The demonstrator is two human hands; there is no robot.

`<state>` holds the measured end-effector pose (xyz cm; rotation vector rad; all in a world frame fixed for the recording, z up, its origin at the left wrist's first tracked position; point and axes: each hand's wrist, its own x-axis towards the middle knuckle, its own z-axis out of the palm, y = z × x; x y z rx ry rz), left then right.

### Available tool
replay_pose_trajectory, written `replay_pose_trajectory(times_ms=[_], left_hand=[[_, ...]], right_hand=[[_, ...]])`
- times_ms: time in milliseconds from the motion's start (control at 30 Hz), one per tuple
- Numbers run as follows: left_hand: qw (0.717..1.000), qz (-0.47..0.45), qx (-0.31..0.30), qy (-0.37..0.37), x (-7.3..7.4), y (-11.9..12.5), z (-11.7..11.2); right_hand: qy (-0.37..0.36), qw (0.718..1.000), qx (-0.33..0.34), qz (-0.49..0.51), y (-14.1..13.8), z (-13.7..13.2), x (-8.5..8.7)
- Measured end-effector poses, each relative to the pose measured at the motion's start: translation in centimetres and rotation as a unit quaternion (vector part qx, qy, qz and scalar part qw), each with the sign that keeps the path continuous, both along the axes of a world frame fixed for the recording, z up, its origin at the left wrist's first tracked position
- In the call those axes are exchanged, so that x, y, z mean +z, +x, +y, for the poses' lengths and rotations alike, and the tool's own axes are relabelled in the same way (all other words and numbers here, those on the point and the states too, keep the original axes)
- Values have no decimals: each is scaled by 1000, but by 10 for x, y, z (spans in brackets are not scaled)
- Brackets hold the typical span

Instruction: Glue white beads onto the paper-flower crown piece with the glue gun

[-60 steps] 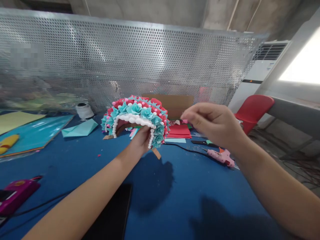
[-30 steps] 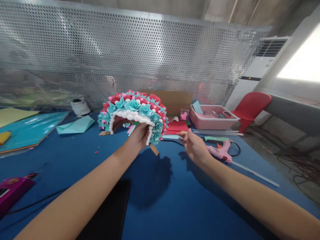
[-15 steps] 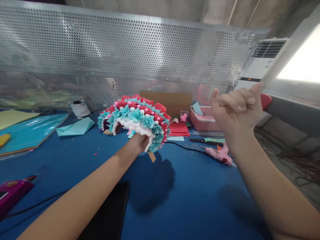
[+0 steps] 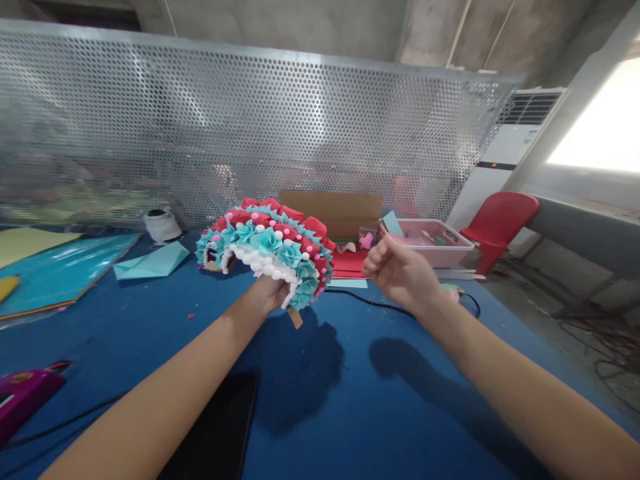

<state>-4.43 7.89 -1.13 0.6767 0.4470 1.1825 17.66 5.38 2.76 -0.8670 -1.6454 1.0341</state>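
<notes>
left grip: left hand (image 4: 270, 293) clasps the near end of the flower headpiece (image 4: 265, 257) from below, fingers tucked under its inner arch.
right grip: right hand (image 4: 400, 273) is clenched into a fist and held above the blue table (image 4: 325, 400); whether anything sits inside it cannot be told.
headpiece: arched band thick with teal and red paper flowers, white beads along the inner edge, small pink beads dotted over it; raised and tilted, near end up in the left hand.
headpiece to fist: just left of the fist, with a clear gap between them.
far end: low by the table; touching or not cannot be told.
brown tab (image 4: 295, 319): pokes out below the left hand.
behind: red paper sheets (image 4: 347, 263), cardboard (image 4: 333, 210), pink tray (image 4: 425, 243).
left side: teal folded paper (image 4: 150, 261), white roll (image 4: 160, 225).
hidden: a pink object (image 4: 453, 290) peeks out behind the right wrist, too covered to make out; a black cable (image 4: 370, 301) runs toward it.
cut off: magenta device (image 4: 25, 393) at the left edge; dark flat object (image 4: 220, 433) beside the left forearm.
backdrop: perforated metal screen (image 4: 250, 133); shapes behind it are blurred.
</notes>
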Motion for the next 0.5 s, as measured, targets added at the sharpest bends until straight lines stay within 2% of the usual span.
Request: replay_pose_trajectory(times_ms=[100, 167, 200, 300, 400, 433, 500], left_hand=[[1000, 7, 17, -9, 3, -1, 0], [1000, 13, 16, -15, 4, -3, -1], [1000, 16, 14, -18, 4, -4, -1], [999, 19, 9, -25, 3, -3, 1], [999, 15, 7, -29, -2, -2, 8], [999, 14, 7, -30, -4, -1, 10], [999, 10, 7, -31, -8, -2, 12]], right_hand=[[-8, 992, 13, -123, -8, -9, -54], [-2, 974, 55, -222, -8, -22, -76], [2, 962, 84, -261, -7, -30, -82], [25, 908, 151, -389, -2, -52, -84], [58, 842, 165, -511, 8, -72, -77], [63, 830, 162, -530, 12, -79, -75], [55, 827, 155, -538, 21, -95, -72]])
